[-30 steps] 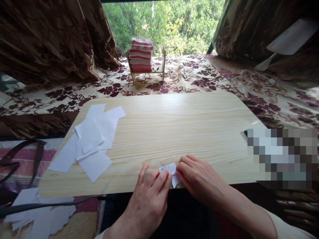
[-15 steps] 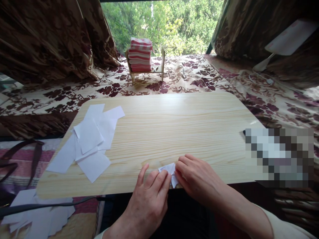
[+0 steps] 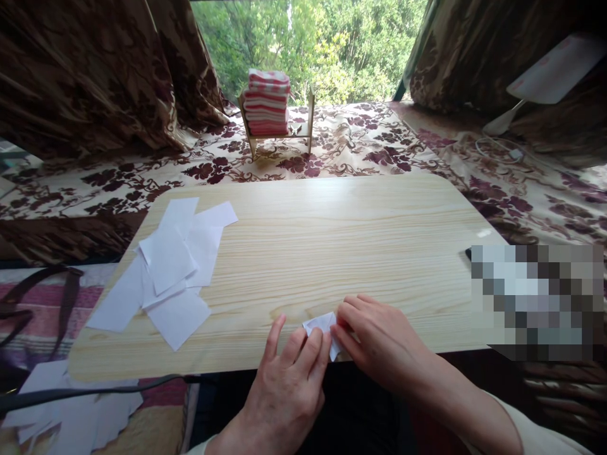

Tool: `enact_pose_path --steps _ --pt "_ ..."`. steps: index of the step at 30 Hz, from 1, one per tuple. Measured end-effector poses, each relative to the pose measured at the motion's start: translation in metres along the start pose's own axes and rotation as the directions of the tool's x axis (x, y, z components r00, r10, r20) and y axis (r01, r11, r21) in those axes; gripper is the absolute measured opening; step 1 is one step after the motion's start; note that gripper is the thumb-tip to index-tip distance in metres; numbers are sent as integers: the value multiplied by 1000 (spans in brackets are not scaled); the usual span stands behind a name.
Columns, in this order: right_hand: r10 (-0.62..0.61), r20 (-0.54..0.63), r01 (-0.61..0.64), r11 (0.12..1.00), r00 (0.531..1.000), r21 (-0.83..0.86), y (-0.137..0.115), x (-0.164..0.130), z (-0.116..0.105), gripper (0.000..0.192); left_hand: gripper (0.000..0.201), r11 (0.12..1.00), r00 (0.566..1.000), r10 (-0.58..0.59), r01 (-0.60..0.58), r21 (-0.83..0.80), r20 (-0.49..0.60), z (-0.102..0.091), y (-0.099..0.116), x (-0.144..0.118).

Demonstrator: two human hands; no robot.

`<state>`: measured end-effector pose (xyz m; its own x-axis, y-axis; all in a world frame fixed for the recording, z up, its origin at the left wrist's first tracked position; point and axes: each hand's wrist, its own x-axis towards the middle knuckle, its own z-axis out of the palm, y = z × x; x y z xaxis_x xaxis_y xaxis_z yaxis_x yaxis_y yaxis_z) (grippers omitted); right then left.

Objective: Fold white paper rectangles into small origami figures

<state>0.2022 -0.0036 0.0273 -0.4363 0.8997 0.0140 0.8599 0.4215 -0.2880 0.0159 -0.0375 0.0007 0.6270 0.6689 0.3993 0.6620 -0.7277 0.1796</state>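
A small folded piece of white paper (image 3: 320,320) lies at the near edge of the wooden tabletop (image 3: 360,240). My left hand (image 3: 290,373) holds it down with the index and middle fingertips, while the little finger sticks out to the side; the thumb is hidden. From the right, my right hand (image 3: 374,328) has its fingers curled and pinches the paper's edge between thumb and fingers. Part of the paper is covered by both hands. Left of them on the tabletop is a loose, overlapping pile of white paper sheets (image 3: 171,259).
More paper pieces (image 3: 71,411) lie on striped cloth below the table's left side, near a dark strap (image 3: 66,303). A blurred-out object (image 3: 526,297) occupies the right edge. Beyond the table stand a small rack (image 3: 310,123) with folded striped cloths (image 3: 267,104) and a lamp (image 3: 550,72).
The fingers of my left hand have shifted slightly right on the paper. My right hand keeps its pinch at the edge. The view has moved very slightly.
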Motion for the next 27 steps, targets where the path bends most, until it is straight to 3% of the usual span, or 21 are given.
enact_pose_path --steps 5,8,10,13,16,19,27 --pt "67 18 -68 990 998 124 5 1 4 13 34 1000 1000 4 -4 9 -30 1 -1 1" --pt "97 -28 -90 976 995 199 10 -2 6 10 33 1000 1000 8 -8 4 -27 1 -1 2" --pt "60 -88 -40 976 994 215 12 -8 6 7 32 1000 1000 8 -8 3 -22 1 -1 2" --pt "-96 -168 125 976 981 176 11 -22 5 26 32 1000 1000 5 -5 0 -22 1 -1 2" --pt "-200 -128 212 973 972 95 6 -37 8 39 32 1000 999 3 -4 -4 -45 1 0 3" --pt "-215 -72 217 976 974 23 -1 -42 15 39 30 1000 998 -8 7 -11 -69 2 0 4" --pt "-226 -96 223 974 969 -41 -3 -35 19 40 32 998 1000 -19 18 -53 -17 -1 -3 4"
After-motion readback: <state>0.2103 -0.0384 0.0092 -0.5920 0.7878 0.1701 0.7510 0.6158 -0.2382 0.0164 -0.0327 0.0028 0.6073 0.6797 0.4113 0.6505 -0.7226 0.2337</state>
